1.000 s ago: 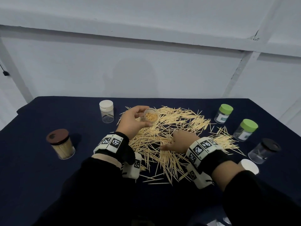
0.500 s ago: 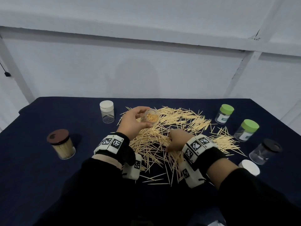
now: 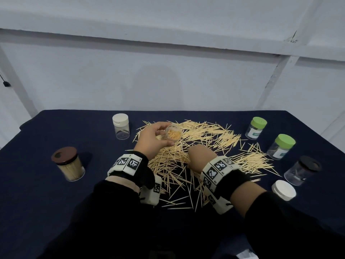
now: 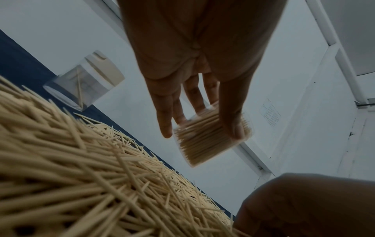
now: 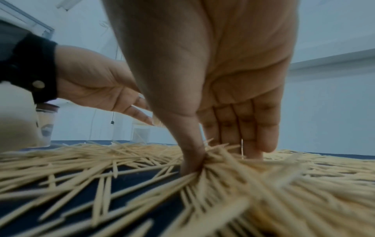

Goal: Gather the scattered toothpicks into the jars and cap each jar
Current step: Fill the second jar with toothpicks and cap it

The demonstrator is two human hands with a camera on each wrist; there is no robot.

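Toothpicks (image 3: pixel 196 146) mostly still spread mid-table, so early days. Open jar (image 3: pixel 172 134) at pile's 11 o'clock, roughly half full, gripped tilted in left hand (image 3: pixel 151 141). Right hand (image 3: pixel 200 156) pinching a bunch at 6. Brown-lidded jar (image 3: pixel 68 164) at 9 packed and capped; rest look near-empty.

Scattered toothpicks (image 3: pixel 201 144) fill the table's (image 3: pixel 37 193) middle, capped jars (image 3: pixel 281 146) flanking; bare cloth lies along the near-left edge.

right hand (image 3: pixel 200 156) | slid left, now bunching toothpicks (image 3: pixel 186 157)
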